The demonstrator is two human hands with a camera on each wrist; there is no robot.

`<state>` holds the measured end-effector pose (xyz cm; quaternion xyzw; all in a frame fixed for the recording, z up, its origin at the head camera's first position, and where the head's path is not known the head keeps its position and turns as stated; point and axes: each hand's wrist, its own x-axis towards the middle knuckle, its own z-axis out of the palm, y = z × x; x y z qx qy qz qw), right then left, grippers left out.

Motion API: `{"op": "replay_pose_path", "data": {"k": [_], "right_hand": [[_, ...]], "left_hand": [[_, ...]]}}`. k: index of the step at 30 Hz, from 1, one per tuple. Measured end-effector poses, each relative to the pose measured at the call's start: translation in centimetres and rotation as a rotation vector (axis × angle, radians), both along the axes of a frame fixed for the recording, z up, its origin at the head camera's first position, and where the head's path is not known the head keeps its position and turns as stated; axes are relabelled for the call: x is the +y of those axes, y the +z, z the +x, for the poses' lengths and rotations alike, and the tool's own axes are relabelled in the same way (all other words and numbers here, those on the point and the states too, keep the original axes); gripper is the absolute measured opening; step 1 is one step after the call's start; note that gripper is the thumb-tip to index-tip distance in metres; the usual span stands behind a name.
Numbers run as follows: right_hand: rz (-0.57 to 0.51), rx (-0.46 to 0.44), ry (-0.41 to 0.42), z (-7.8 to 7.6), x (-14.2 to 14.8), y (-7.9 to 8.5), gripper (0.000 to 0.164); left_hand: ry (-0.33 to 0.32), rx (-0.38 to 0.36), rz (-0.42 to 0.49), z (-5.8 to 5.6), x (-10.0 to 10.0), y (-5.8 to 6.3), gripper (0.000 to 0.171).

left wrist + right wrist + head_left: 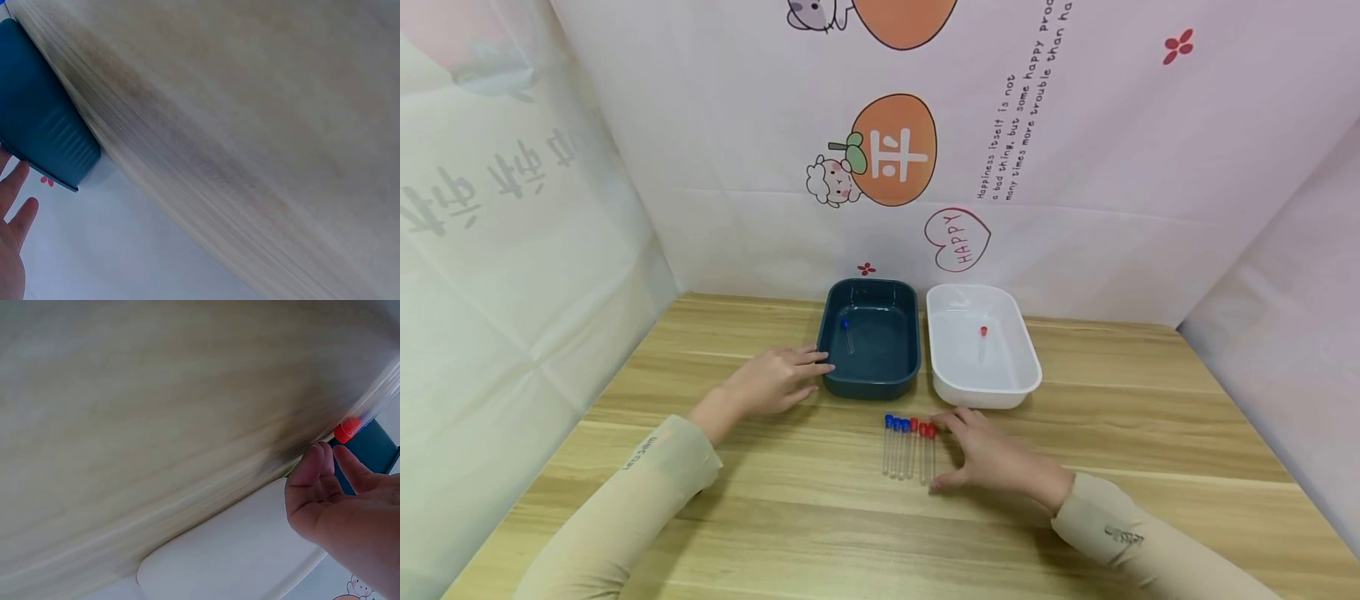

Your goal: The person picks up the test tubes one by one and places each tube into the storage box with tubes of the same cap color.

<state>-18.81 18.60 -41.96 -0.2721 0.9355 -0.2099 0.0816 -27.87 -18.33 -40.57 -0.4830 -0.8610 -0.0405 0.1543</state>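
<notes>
On the wooden table lies a row of clear test tubes, three with blue caps (897, 424) and three with red caps (923, 429). Just right of the row is my right hand (985, 452), thumb and fingers spread around the red-capped end tube; a grip on it does not show. A red cap (347, 429) appears by the fingertips in the right wrist view. My left hand (778, 382) touches the near left rim of a dark teal basin (871, 388) with extended fingers. One blue-capped tube (847, 335) lies inside that basin. A white basin (985, 398) holds one red-capped tube (983, 332).
Both basins stand side by side at the table's back, close to a printed cloth backdrop (760, 242). Cloth also hangs along the left and right sides. Bare wood (820, 533) stretches in front of the tubes.
</notes>
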Motion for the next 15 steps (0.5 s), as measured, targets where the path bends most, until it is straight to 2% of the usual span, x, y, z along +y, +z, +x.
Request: {"op": "replay_pose_path", "data": {"k": [5,15], "right_hand": [[-0.004,-0.024,-0.008,-0.05,-0.1,0.11,0.095],[0.018,-0.007,0.006,-0.45,-0.39,-0.7,0.098]], "left_hand": [[-0.007,0.0,0.012,0.0,0.01,0.1,0.039],[0.004,-0.003,-0.002,0.15,0.01,0.09,0.039]]}}
